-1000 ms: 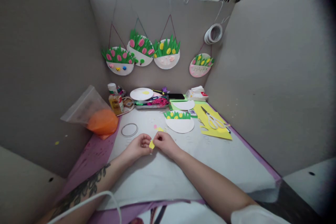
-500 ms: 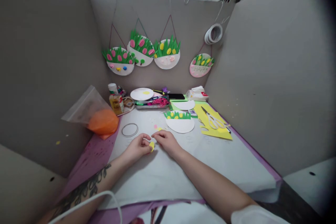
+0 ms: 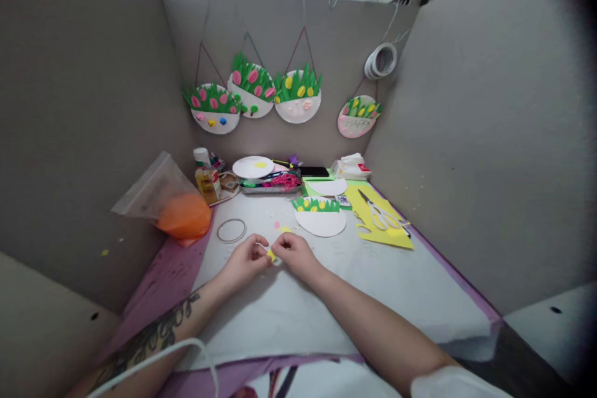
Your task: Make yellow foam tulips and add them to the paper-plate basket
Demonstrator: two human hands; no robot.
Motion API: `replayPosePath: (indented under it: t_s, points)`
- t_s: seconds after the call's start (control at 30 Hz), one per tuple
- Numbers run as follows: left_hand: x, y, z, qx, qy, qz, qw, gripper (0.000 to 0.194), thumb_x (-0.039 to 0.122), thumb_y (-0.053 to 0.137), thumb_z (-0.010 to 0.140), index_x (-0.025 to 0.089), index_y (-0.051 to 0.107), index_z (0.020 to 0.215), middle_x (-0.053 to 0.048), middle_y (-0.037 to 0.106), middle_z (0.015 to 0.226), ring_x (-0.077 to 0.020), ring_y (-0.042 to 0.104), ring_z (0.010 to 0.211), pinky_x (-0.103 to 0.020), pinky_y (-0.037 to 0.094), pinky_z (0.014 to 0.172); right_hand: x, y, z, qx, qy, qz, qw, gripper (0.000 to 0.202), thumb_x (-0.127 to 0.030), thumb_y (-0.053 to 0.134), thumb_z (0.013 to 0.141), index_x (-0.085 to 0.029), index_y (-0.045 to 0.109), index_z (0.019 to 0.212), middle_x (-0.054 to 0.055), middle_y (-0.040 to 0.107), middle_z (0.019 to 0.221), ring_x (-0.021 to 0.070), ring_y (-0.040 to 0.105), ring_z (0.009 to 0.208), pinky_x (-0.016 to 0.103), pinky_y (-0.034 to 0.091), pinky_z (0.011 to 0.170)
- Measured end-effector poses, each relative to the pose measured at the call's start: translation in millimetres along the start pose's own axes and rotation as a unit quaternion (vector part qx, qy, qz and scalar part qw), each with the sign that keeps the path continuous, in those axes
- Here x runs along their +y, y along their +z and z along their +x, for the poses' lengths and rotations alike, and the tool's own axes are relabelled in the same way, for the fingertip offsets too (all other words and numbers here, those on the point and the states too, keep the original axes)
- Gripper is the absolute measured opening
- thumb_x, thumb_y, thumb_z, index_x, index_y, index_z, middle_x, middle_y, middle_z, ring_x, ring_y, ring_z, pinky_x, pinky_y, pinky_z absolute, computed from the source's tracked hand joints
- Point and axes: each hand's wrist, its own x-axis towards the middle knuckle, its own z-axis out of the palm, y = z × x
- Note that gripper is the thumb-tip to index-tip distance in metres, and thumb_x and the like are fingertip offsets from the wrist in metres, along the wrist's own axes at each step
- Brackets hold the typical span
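Observation:
Between my two hands is a small yellow paper piece (image 3: 271, 255), low over the white-covered table (image 3: 298, 317). My left hand (image 3: 249, 256) pinches it between thumb and fingers. The fingertips of my right hand (image 3: 295, 250) are closed at its upper right edge; both hands touch it. Just beyond the hands lie a tiny pink paper piece (image 3: 277, 224) and a yellow scrap (image 3: 286, 230). Past my right hand rests a white paper plate (image 3: 321, 224) with green paper grass and yellow ovals along its top.
Right of the plate, scissors (image 3: 380, 216) lie on cut yellow paper (image 3: 392, 236). Farther back are a tray (image 3: 270, 189) of supplies, a phone (image 3: 314, 171) and a tissue pack (image 3: 351, 166). A metal ring (image 3: 231, 231) and an orange-filled bag (image 3: 184, 216) are left. Decorated plates (image 3: 297, 109) hang behind.
My right hand has moved slightly down and left, and its fingertips now meet the yellow paper piece. My left hand keeps its pinch on the piece.

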Motion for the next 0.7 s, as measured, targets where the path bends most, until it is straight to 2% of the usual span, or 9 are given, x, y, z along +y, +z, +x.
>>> replayPosePath:
  t_s: [0.13,0.33,0.47,0.6,0.7]
  points:
    - [2.3,-0.5,-0.8,0.006,0.0,0.0,1.0,0.031,0.02,0.061,0.064,0.018,0.045,0.09,0.005,0.058,0.057,-0.0099,0.053,0.051,-0.02,0.036,0.051,3.4,-2.9,2.0,0.012,0.027,0.049,0.998,0.014,-0.026,0.057,0.069,-0.015,0.054,0.061,-0.004,0.048,0.057,0.0094,0.042,0.056,0.021,0.034,0.054]
    - [1.8,0.8,0.2,-0.012,-0.011,-0.009,1.0,0.033,0.019,0.062,0.062,0.018,0.047,0.091,0.004,0.059,0.063,-0.0096,0.053,0.053,-0.02,0.038,0.052,5.8,-4.3,3.5,0.021,0.029,0.071,0.997,0.015,-0.028,0.057,0.069,-0.016,0.053,0.06,-0.004,0.046,0.055,0.009,0.039,0.053,0.021,0.033,0.053]
    - [3.5,1.8,-1.1,-0.03,-0.025,0.043,0.998,0.017,0.028,0.059,0.068,0.015,0.052,0.076,0.003,0.055,0.06,-0.0082,0.048,0.049,-0.019,0.034,0.047,4.9,-2.5,2.6,0.021,0.027,0.064,0.997,0.015,-0.027,0.057,0.07,-0.015,0.054,0.06,-0.004,0.048,0.057,0.0089,0.041,0.055,0.021,0.033,0.054]
    - [4.5,0.7,-3.1,-0.033,-0.034,0.097,0.994,0.017,0.031,0.053,0.072,0.016,0.052,0.065,0.005,0.051,0.052,-0.0074,0.04,0.042,-0.02,0.028,0.044,5.4,-0.9,2.3,0.006,0.032,0.045,0.998,0.023,-0.031,0.055,0.073,-0.016,0.051,0.057,-0.005,0.044,0.052,0.0085,0.039,0.052,0.021,0.031,0.052]
    - [5.7,-0.2,-3.7,-0.029,-0.039,0.106,0.993,0.015,0.03,0.053,0.071,0.017,0.051,0.063,0.005,0.051,0.05,-0.0073,0.038,0.041,-0.02,0.026,0.044,5.9,-2.1,2.8,-0.003,0.049,0.042,0.998,0.035,-0.039,0.045,0.08,-0.016,0.049,0.054,-0.004,0.04,0.047,0.0089,0.037,0.048,0.021,0.029,0.049]
